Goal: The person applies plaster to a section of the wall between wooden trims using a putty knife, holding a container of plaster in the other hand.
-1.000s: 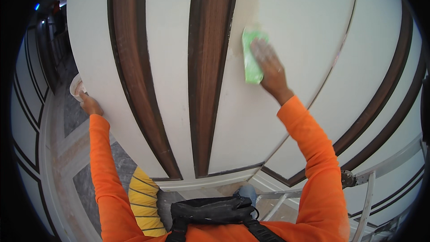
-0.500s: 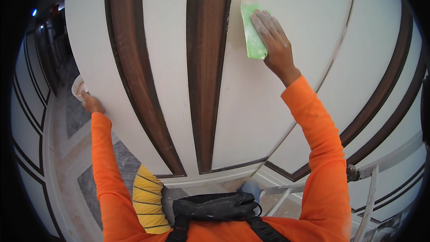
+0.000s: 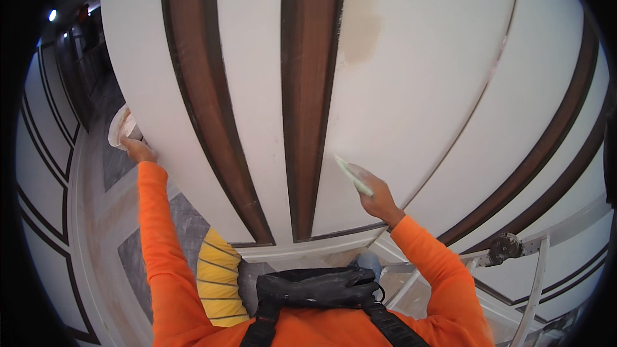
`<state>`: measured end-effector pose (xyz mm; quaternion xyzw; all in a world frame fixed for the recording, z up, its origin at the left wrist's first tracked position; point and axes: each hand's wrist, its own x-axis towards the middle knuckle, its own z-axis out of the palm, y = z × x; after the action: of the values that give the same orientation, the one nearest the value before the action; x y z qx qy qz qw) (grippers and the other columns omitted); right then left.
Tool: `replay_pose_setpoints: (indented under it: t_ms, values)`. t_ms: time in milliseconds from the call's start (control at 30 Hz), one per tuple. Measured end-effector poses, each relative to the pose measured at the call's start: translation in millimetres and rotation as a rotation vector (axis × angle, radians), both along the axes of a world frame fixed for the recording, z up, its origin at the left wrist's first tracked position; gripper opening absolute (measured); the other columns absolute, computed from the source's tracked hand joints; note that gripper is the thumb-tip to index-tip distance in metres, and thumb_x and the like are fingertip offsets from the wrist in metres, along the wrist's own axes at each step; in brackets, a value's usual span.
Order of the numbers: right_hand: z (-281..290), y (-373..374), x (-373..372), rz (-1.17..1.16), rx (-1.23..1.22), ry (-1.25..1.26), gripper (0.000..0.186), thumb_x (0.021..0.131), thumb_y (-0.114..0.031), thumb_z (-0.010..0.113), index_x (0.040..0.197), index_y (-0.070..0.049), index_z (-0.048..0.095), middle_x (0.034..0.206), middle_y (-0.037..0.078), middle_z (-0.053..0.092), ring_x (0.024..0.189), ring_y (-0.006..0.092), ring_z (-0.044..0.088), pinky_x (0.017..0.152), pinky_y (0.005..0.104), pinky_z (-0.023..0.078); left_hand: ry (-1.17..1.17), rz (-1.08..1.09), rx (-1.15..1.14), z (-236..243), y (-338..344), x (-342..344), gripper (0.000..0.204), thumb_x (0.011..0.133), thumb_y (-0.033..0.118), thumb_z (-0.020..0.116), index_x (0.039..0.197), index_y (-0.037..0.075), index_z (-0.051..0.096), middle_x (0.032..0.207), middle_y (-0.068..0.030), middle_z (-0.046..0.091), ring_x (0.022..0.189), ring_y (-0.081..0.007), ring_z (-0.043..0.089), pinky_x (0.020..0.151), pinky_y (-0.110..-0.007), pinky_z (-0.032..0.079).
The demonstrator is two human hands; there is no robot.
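My right hand (image 3: 376, 194) grips a thin, pale green spreader (image 3: 352, 175), now seen nearly edge-on, low in front of the white wall panel (image 3: 424, 90). Whether the blade touches the panel I cannot tell. A beige patch (image 3: 361, 42) marks the panel higher up, beside a dark brown wooden strip (image 3: 308, 90). Out at the left, my left hand (image 3: 139, 150) holds a round white tub (image 3: 117, 130) by its side. Pinkish-white material shows inside the tub, and part of its inside is hidden.
At the lower right stands a metal ladder (image 3: 533, 283) with a dark round hinge (image 3: 504, 249). A yellow banded tube (image 3: 220, 283) lies below on the left. A black pouch (image 3: 318, 288) hangs at my chest. Another trimmed wall (image 3: 46, 205) runs along the far left.
My right hand has come down the panel with the spreader, which has turned from broad side to edge. The beige patch is now uncovered. My left hand has tilted the tub slightly.
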<state>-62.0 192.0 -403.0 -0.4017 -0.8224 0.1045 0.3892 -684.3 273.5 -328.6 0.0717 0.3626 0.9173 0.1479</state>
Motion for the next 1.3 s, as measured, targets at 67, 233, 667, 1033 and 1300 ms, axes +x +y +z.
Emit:
replay_pose_setpoints:
  t_ms: [67,233,667,1033,1300]
  values:
    - [14,-14,-5,0.036,-0.438,0.439,0.040,0.102,-0.013,0.059,0.139,0.001,0.054,0.134,0.018,0.064,0.122,0.0306,0.065,0.108,0.0436,0.052,0.060,0.067,0.024,-19,-12,7,0.072,0.105,0.049,0.044,0.143,-0.013,0.043,0.129,-0.0282,0.064,0.105,-0.0367,0.072,0.084,-0.041,0.062]
    - [39,-38,-35,0.266,-0.832,1.010,0.040,0.107,-0.021,0.056,0.134,0.008,0.052,0.126,0.018,0.065,0.117,0.0287,0.067,0.096,0.0425,0.060,0.347,0.159,-0.124,-79,-130,51,0.066,0.108,0.048,0.038,0.143,-0.008,0.045,0.125,-0.0238,0.066,0.099,-0.0330,0.074,0.077,-0.038,0.062]
    - [47,-37,-114,0.412,-0.695,0.318,0.027,0.102,-0.017,0.062,0.115,0.006,0.068,0.101,0.010,0.073,0.086,0.0143,0.066,0.077,0.0308,0.054,0.262,-0.735,-0.315,-172,-222,240,0.064,0.106,0.045,0.044,0.148,-0.003,0.038,0.131,-0.0220,0.060,0.101,-0.0275,0.073,0.068,-0.034,0.066]
    - [11,-21,-151,0.627,-0.778,-0.087,0.028,0.101,-0.022,0.066,0.112,0.004,0.072,0.088,0.008,0.074,0.078,0.0132,0.062,0.075,0.0319,0.051,0.420,-0.842,-0.348,-166,-224,259,0.064,0.104,0.047,0.048,0.144,-0.003,0.046,0.122,-0.0170,0.062,0.093,-0.0204,0.070,0.065,-0.031,0.064]
    - [13,-21,-160,0.659,-1.002,-0.063,0.033,0.101,-0.025,0.067,0.116,0.005,0.071,0.096,0.007,0.074,0.083,0.0122,0.064,0.078,0.0301,0.053,0.649,-0.708,-0.412,-175,-217,259,0.060,0.106,0.047,0.048,0.133,-0.006,0.054,0.111,-0.0163,0.067,0.099,-0.0188,0.065,0.084,-0.032,0.054]
